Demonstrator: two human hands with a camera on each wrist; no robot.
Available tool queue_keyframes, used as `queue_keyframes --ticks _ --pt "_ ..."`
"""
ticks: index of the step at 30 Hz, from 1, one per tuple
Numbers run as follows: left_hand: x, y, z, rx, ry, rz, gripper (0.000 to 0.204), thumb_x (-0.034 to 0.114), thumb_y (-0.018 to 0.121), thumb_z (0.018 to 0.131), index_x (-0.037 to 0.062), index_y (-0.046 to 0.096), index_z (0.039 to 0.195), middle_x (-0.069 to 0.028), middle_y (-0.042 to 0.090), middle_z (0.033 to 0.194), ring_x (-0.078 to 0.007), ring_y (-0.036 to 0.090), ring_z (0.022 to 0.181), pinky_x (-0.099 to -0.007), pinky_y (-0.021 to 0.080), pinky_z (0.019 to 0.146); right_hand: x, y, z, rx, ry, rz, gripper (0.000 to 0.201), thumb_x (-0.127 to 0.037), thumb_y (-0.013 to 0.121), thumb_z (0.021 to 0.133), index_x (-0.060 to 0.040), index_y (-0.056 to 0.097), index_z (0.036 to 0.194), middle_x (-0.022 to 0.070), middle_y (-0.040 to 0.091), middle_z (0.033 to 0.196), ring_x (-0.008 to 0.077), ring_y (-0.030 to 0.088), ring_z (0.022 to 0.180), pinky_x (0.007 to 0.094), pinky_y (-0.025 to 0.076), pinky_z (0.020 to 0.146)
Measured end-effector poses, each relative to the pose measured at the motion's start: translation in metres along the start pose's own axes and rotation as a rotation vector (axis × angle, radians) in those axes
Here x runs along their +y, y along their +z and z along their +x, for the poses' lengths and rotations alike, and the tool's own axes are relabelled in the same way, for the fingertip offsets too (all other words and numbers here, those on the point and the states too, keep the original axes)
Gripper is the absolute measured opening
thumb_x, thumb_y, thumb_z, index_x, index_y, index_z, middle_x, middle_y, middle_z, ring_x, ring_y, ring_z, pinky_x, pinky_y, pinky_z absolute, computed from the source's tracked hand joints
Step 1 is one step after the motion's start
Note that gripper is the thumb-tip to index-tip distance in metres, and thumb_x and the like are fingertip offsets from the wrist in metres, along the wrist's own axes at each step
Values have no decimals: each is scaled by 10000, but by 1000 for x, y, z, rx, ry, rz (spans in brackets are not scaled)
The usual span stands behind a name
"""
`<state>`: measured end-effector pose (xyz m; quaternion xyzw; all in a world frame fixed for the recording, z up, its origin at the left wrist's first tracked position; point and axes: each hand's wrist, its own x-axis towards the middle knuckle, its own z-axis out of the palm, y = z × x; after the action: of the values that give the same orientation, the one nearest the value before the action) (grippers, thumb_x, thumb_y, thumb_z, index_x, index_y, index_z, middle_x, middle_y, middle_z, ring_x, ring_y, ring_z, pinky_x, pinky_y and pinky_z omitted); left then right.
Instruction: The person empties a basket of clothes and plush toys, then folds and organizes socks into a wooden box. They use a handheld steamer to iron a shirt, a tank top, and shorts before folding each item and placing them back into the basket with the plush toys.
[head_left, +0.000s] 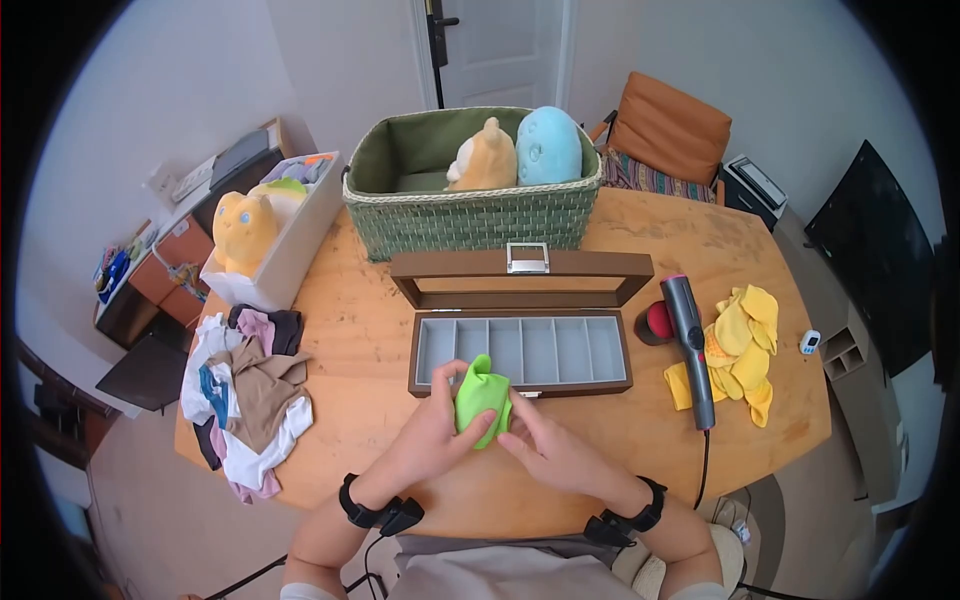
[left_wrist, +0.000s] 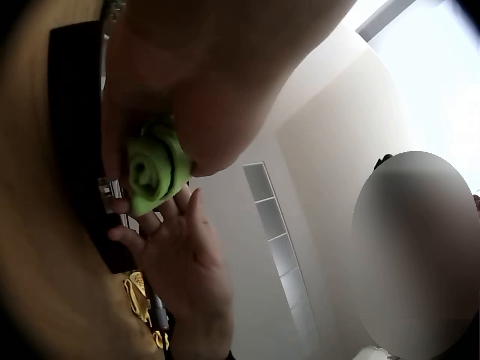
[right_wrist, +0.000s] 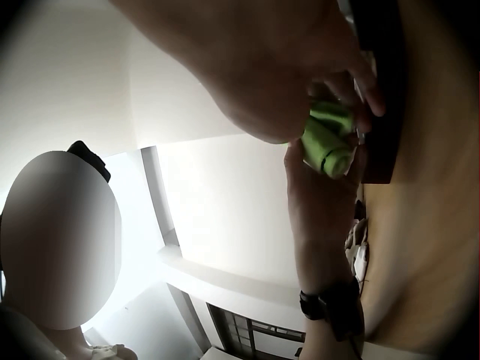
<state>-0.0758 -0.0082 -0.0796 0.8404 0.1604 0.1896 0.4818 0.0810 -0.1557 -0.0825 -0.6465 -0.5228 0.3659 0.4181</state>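
We hold the green cloth [head_left: 480, 405] at the front edge of the open box [head_left: 590, 389], pinched in the left hand [head_left: 436, 430]; the right hand [head_left: 553, 452] lies loose-fingered at its side. We see tabletop [head_left: 490, 495] stretching nearer, to its edge, and between box and clothes pile [head_left: 262, 390].

A person's left hand [left_wrist: 199, 94] gripped a rolled green cloth [left_wrist: 154, 171], its spiral end toward the camera, as the right hand [left_wrist: 184, 255] reached up from below, palm showing, fingers close to the cloth's lower edge. A dark box [left_wrist: 75, 127] with a metal clasp [left_wrist: 111, 187] stood just beside both hands on a wooden table [left_wrist: 30, 225]. Yellow fabric [left_wrist: 137, 300] and a gray tool [left_wrist: 159, 315] lay partly hidden near the right wrist. Pale-framed panes [left_wrist: 271, 217] lined the background; a blurred head [left_wrist: 416, 255] appeared at the frame's right.
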Motion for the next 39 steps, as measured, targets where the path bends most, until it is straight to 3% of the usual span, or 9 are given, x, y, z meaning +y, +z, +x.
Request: queue_keyframes --ticks 3,5,10,17,20,23,25,32,39 --pt "-2 -4 -1 90 -28 148 628 227 642 975 41 235 1415 -284 672 1047 -441 693 891 -464 555 760 5 -5 -3 -128 72 -5 597 -76 617 986 -28 359 1523 148 610 1305 161 647 988 311 516 851" --pt "-9 -16 7 153 -53 224 636 267 638 968 46 248 1419 -291 680 1014 -470 687 877 -497 552 740 7 -11 -3 -13 -192 110 541 -49 643 955 -42 454 1462 108 638 1195 128 614 890 297 505 810" --pt "-22 -40 39 404 -146 425 584 274 647 959 33 325 1383 -280 677 962 -470 680 838 -510 542 699 23 -18 -2 156 -335 131 381 -52 676 922 -41 564 1286 79 639 1095 140 582 819 294 492 743" --pt "-45 -21 49 349 -69 793 433 259 677 929 -12 483 1205 -231 650 909 -414 634 898 -486 528 712 31 -23 2 386 -515 -202 324 -57 725 845 -43 588 1139 142 621 1064 344 588 963 427 474 883" --pt "-45 -19 51 429 130 934 367 251 698 908 -30 557 1096 -206 649 914 -402 601 937 -478 524 730 31 -21 2 390 -496 -250 335 -80 736 841 -47 592 1142 147 616 1087 359 579 1018 440 459 911" --pt "-31 -26 54 433 50 966 312 278 684 926 -24 622 975 -198 661 902 -403 636 890 -472 529 700 31 -19 2 372 -482 -270 336 -79 733 838 -50 594 1142 144 611 1109 353 579 1029 438 453 911" --pt "-23 -30 58 334 -220 838 341 322 657 948 -16 662 902 -199 670 877 -396 669 830 -474 533 666 31 -18 2 377 -480 -274 338 -80 733 837 -52 594 1145 143 610 1112 351 579 1031 437 449 910" --pt "-23 -49 66 132 -337 877 396 391 643 953 -4 680 944 -187 689 865 -381 692 805 -463 552 675 30 -18 3 390 -480 -279 311 -89 734 833 -58 609 1116 131 604 1110 331 582 1041 432 445 900" --pt "-15 -32 67 202 -162 1012 421 354 696 835 -42 639 966 -203 697 759 -396 688 732 -474 547 687 32 -14 2 375 -455 -299 283 -90 733 833 -66 625 1093 108 597 1124 317 579 1059 427 439 908"
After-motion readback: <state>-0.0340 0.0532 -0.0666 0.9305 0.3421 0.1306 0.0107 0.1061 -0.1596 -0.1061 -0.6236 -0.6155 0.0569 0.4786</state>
